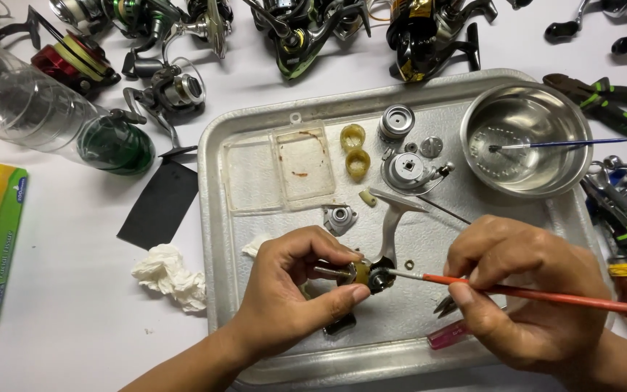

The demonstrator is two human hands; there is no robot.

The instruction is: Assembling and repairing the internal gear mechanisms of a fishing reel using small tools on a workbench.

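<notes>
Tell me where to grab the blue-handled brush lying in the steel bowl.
Grip the blue-handled brush by the bare handle end jutting past the steel bowl rim, coming from the right. Its bristles lie inside the bowl, so only that end is free.

Two paintbrushes [538, 292] [556, 144], two yellow rings [353, 136] [358, 164], one steel bowl [578, 156], one tray [215, 239] (perhaps six reels behind).

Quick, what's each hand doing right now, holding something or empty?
Left hand: closed on a small reel part, held over the metal tray.
Right hand: closed on a red-handled brush, its tip touching that part.
</notes>
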